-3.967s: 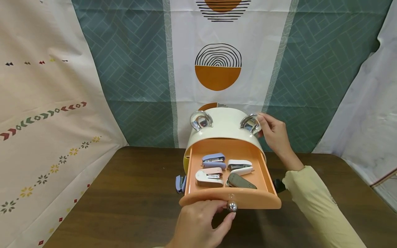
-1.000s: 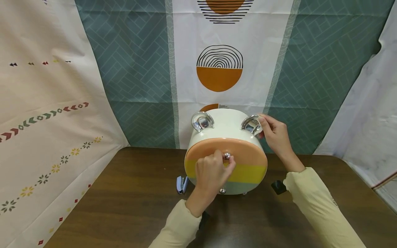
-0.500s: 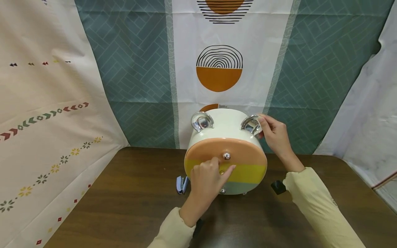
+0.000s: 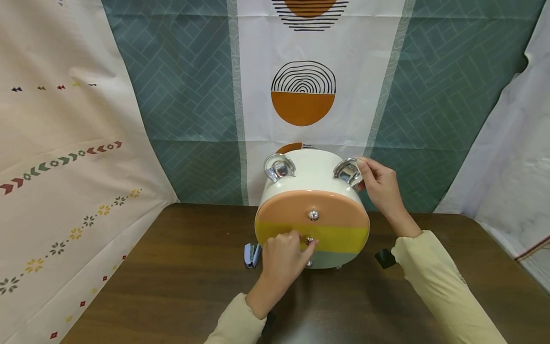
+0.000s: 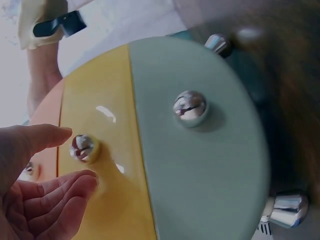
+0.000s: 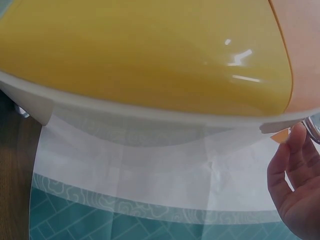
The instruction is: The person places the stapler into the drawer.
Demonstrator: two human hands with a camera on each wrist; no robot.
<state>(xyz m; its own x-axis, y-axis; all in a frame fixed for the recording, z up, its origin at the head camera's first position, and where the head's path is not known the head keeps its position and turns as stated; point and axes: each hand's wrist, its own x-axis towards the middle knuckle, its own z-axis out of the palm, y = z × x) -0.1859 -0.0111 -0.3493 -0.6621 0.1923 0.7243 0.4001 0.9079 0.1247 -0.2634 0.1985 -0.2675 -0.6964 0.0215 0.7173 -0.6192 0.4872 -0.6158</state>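
A round white drawer box (image 4: 315,167) faces me with its orange drawer (image 4: 283,210), yellow drawer (image 4: 339,239) and green drawer (image 5: 200,165) closed. My left hand (image 4: 281,255) is at the yellow drawer. In the left wrist view its thumb and fingers (image 5: 55,192) stand on either side of the yellow drawer's silver knob (image 5: 82,147), with a gap between. On top, my right hand (image 4: 380,186) pinches the right one of two silver ear-shaped pieces (image 4: 349,172). The right wrist view shows that hand (image 6: 297,180) at the box's edge.
A light blue stapler (image 4: 251,255) lies on the brown wooden table (image 4: 185,277), left of the box. Silver feet (image 5: 287,207) hold the box up. Patterned cloths (image 4: 185,95) hang behind and at both sides.
The orange drawer, which stood open with several staplers inside, has been pushed shut. My left hand has let go of its knob and moved down to the yellow drawer's knob. My right hand stays put.
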